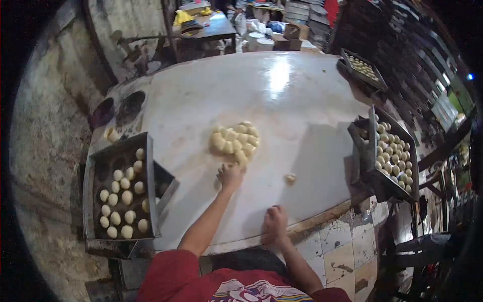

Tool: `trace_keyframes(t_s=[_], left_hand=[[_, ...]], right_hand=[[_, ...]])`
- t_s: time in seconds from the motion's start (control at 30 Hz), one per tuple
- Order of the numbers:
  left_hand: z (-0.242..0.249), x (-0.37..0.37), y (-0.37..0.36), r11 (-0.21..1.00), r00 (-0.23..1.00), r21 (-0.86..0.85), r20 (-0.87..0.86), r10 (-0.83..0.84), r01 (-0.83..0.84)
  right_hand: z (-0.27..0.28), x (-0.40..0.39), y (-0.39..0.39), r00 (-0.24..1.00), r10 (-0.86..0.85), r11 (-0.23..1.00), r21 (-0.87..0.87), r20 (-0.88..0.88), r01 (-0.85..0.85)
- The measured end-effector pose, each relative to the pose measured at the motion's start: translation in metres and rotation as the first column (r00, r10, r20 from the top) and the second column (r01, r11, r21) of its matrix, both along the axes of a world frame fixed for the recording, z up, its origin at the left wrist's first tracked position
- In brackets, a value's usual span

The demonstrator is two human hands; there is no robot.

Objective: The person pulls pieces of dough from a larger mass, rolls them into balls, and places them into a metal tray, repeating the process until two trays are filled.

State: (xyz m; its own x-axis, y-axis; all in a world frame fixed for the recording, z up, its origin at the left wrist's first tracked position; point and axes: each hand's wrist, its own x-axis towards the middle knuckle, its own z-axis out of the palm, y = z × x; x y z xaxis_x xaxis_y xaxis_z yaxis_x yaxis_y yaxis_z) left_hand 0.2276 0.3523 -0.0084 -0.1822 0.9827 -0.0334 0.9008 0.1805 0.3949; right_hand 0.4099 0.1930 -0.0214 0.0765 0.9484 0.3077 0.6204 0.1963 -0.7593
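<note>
A cluster of cut, pale dough pieces [232,139] lies near the middle of the white worktable [196,90]. At its near edge my left hand [231,176] has its fingers bent, the thumb and forefinger at the closest dough piece [241,156]. My right hand [275,221] is curled closed by the front edge of the table; whatever may be inside it is hidden. Beyond that hand, a small lump of dough [290,178] sits alone on the surface.
On the left stands a metal tray [155,201] of round dough balls, stacked over another. Another tray [372,151] of balls is at the right edge, with a third tray [344,55] farther back. A small cup-like object [111,134] stands behind the left tray.
</note>
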Motion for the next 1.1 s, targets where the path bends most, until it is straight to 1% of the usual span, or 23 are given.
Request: trace_keyframes(t_s=[0.07, 0.1, 0.17, 0.2, 0.27, 0.33, 0.4, 0.43, 0.47, 0.57, 0.63, 0.67, 0.73, 0.77, 0.8, 0.87, 0.9, 0.93, 0.97, 1.0, 1.03, 1.07, 1.1], left_hand=[[-0.02, 0.03, 0.061, 0.957, 0.949, 0.126, 0.211, 0.232, -0.262], [-0.031, 0.044, 0.071, 0.958, 0.951, 0.125, 0.21, 0.228, -0.258], [-0.039, 0.065, 0.077, 0.829, 0.796, 0.307, 0.555, 0.243, -0.467], [-0.046, 0.067, 0.07, 0.826, 0.798, 0.306, 0.546, 0.254, -0.472], [-0.045, 0.06, 0.035, 0.915, 0.686, 0.114, 0.699, 0.203, -0.386], [-0.047, 0.035, -0.011, 0.927, 0.75, 0.121, 0.629, 0.205, -0.355], [0.004, 0.008, -0.074, 0.944, 0.687, -0.101, 0.662, 0.299, -0.314], [-0.007, -0.012, -0.102, 0.948, 0.67, -0.112, 0.682, 0.292, -0.299], [-0.019, -0.033, -0.129, 0.951, 0.654, -0.119, 0.701, 0.283, -0.285], [0.001, -0.071, -0.189, 0.956, 0.758, -0.059, 0.596, 0.264, -0.286], [0.002, -0.099, -0.216, 0.931, 0.514, -0.194, 0.79, 0.335, -0.309], [-0.007, -0.113, -0.23, 0.926, 0.508, -0.189, 0.792, 0.34, -0.326], [-0.027, -0.134, -0.244, 0.955, 0.513, -0.023, 0.84, 0.179, -0.296], [-0.018, -0.13, -0.248, 0.928, 0.399, -0.055, 0.892, 0.212, -0.368], [-0.017, -0.131, -0.252, 0.93, 0.387, -0.057, 0.899, 0.205, -0.362], [-0.021, -0.134, -0.26, 0.944, 0.38, 0.084, 0.924, 0.046, -0.319], [-0.014, -0.131, -0.261, 0.948, 0.379, 0.099, 0.925, 0.024, -0.302], [-0.012, -0.133, -0.261, 0.951, 0.361, 0.102, 0.933, 0.011, -0.293], [-0.012, -0.134, -0.262, 0.972, 0.562, 0.134, 0.827, -0.002, -0.195], [-0.01, -0.134, -0.262, 0.985, 0.734, 0.147, 0.679, -0.032, -0.093], [0.012, -0.133, -0.254, 0.957, 0.889, 0.287, 0.423, -0.174, 0.051], [0.018, -0.133, -0.241, 0.958, 0.882, 0.284, 0.438, -0.176, 0.05], [0.025, -0.133, -0.226, 0.945, 0.968, 0.319, 0.203, -0.15, 0.08]], right_hand=[[0.011, -0.004, 0.001, 1.0, -0.018, 1.0, 0.007, -0.013, 0.018], [0.013, -0.002, 0.0, 1.0, -0.018, 1.0, 0.004, -0.024, 0.018], [0.011, 0.004, 0.001, 1.0, -0.002, 1.0, 0.016, 0.005, 0.002], [0.009, 0.004, 0.002, 0.999, 0.017, 0.999, 0.029, 0.033, -0.018], [0.007, 0.004, 0.013, 1.0, 0.012, 0.999, -0.044, 0.011, -0.012], [0.008, 0.003, 0.04, 1.0, -0.006, 0.992, -0.126, 0.0, 0.006], [0.004, -0.005, 0.087, 0.999, -0.03, 0.99, -0.138, 0.034, 0.034], [-0.009, -0.014, 0.119, 0.997, -0.047, 0.99, -0.131, 0.068, 0.056], [-0.033, -0.02, 0.153, 0.997, -0.027, 0.998, 0.064, 0.075, 0.022], [-0.012, -0.055, 0.228, 0.957, -0.114, 0.991, 0.095, 0.266, 0.092], [-0.018, -0.07, 0.248, 0.924, -0.103, 0.994, 0.078, 0.367, 0.08], [-0.02, -0.074, 0.254, 0.936, -0.098, 0.995, 0.066, 0.338, 0.081], [-0.018, -0.084, 0.25, 0.942, -0.093, 0.995, 0.062, 0.323, 0.077], [-0.014, -0.083, 0.234, 0.998, -0.064, 0.996, -0.059, 0.013, 0.065], [-0.01, -0.081, 0.215, 0.951, -0.073, 0.985, -0.17, -0.299, 0.023], [-0.035, -0.057, 0.171, 0.902, -0.119, 0.974, -0.227, -0.414, 0.024], [-0.019, -0.048, 0.131, 0.84, -0.136, 0.957, -0.288, -0.526, -0.025], [-0.027, -0.038, 0.099, 0.866, -0.126, 0.98, -0.195, -0.484, 0.034], [0.003, -0.032, 0.062, 0.765, -0.203, 0.936, -0.35, -0.611, -0.032], [0.021, -0.023, 0.033, 0.762, -0.153, 0.928, -0.356, -0.629, -0.107], [0.027, -0.019, 0.009, 0.723, -0.169, 0.927, -0.357, -0.669, -0.114], [0.006, -0.009, -0.004, 0.733, -0.175, 0.926, -0.363, -0.657, -0.104], [-0.018, 0.003, -0.008, 0.909, 0.002, 0.958, -0.261, -0.418, -0.122]])
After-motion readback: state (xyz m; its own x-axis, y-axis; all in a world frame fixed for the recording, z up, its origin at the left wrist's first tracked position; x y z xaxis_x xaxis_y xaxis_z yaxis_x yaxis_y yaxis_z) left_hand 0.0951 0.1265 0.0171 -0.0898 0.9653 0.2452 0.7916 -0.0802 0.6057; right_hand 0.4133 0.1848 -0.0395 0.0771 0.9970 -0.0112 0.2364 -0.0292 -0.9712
